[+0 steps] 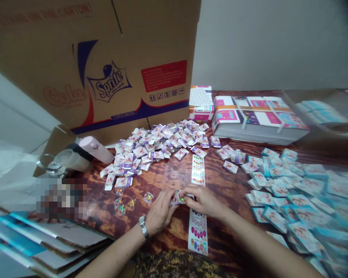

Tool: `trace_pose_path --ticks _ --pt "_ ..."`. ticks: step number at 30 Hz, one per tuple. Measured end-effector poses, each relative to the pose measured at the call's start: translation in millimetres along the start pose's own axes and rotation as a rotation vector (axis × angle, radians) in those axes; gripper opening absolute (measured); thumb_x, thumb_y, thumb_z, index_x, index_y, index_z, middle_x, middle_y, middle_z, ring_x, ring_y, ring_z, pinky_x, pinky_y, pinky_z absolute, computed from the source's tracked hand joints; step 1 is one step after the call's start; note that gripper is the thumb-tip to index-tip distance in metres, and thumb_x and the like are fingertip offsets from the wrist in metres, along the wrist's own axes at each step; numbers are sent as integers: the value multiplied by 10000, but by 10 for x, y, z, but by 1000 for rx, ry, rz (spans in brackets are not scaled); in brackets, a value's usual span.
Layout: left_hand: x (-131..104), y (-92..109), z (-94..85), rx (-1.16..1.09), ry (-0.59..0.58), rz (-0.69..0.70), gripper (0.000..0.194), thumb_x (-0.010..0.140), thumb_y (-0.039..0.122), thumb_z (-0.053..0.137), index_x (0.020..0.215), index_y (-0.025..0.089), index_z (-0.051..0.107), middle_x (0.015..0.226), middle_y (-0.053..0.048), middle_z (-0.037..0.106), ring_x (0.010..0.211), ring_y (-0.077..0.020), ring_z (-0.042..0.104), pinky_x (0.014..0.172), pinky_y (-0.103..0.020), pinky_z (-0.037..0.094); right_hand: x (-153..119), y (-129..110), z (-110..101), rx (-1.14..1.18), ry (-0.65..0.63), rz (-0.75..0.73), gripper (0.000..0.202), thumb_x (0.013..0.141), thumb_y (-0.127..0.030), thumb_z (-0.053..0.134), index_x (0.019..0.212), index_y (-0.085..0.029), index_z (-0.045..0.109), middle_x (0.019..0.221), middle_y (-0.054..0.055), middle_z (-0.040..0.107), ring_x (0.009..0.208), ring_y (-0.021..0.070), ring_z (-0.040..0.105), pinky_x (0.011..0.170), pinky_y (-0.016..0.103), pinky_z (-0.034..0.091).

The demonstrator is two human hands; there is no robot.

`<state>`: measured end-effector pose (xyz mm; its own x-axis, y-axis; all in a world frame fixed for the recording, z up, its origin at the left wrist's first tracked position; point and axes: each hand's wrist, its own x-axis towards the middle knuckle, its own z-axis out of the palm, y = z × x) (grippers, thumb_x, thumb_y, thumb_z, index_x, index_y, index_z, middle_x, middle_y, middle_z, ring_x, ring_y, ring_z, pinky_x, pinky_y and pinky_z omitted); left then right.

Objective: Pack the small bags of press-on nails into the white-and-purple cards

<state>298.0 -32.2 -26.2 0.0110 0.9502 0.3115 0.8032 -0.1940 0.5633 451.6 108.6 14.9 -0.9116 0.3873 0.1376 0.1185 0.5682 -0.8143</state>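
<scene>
Mottled cloth (174, 266) lies nearest; beyond it, above the worktop (174, 173), the left hand (161, 212) curls closed around a small white-and-purple box (174, 198) while the right hand (203, 199) pinches its right end, where green-yellow shows. Probably light, thin card that crushes easily; best held by its edges.

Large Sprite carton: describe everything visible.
The large carton is brown cardboard, standing upright behind the heap of small purple-and-white boxes. Its face bears a blue Sprite logo, a red panel above a row of icons, and a blue band along the bottom. Its top runs out of view; whether the heap touches it is unclear.
</scene>
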Motion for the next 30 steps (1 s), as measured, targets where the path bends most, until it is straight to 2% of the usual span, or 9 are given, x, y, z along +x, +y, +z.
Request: trace_pose_path --ticks 2,7,11,16,20,25,28,30 --pt "-13 7 3 1 17 17 506 868 152 447 1326 154 233 1179 -155 478 1103 -234 456 924 -419 425 -5 18 19 52 -8 47 201 752 -114 482 833 -192 649 809 20 634 737 146 570 702 250 410" --pt "0 50 -28 -84 54 11 487 867 126 435 1322 194 276 1207 -131 452 1152 -214 430 956 -398 411 -31 159 139 424 2 249 148 794 -188 490 879 -185 610 818 15 626 735 144 567 661 242 426" --pt "33 60 -50 -119 59 62 482 871 95 407 1318 254 321 1236 -110 402 1161 -197 429 925 -355 437 -37 182 168 539 39 252 105 808 -223 498 871 -187 573 786 -2 598 698 124 546 635 229 421" --pt "37 64 -63 -102 62 116 488 871 87 398 1309 286 319 1236 -106 374 1137 -196 444 881 -355 459 -14 65 60 328 -1 181 148 787 -155 477 848 -178 611 781 0 619 696 128 551 637 227 416" --pt "43 104 -86 -74 25 84 419 868 94 405 1254 252 364 1192 -109 403 1103 -192 458 865 -349 468 -4 -24 -45 156 -58 43 207 772 -126 471 897 -192 622 837 2 641 729 136 565 680 246 421" --pt "50 121 -93 14 -22 88 374 867 114 414 1230 198 383 1197 -142 438 1103 -212 469 876 -374 470 -9 -56 -91 82 -92 18 175 764 -140 486 878 -195 606 796 -2 632 672 127 550 629 235 409" --pt "58 124 -83 80 7 109 411 864 122 427 1263 146 336 1185 -166 475 1129 -229 460 906 -400 457 -12 -64 -53 17 -60 22 148 738 -125 502 846 -197 575 756 -18 601 652 119 526 621 228 389" --pt "75 131 -82 130 25 114 445 861 124 434 1287 120 303 1170 -170 498 1135 -236 458 925 -414 446 -15 -59 0 14 15 69 119 741 -150 520 847 -199 544 737 -27 575 641 116 508 611 228 383"
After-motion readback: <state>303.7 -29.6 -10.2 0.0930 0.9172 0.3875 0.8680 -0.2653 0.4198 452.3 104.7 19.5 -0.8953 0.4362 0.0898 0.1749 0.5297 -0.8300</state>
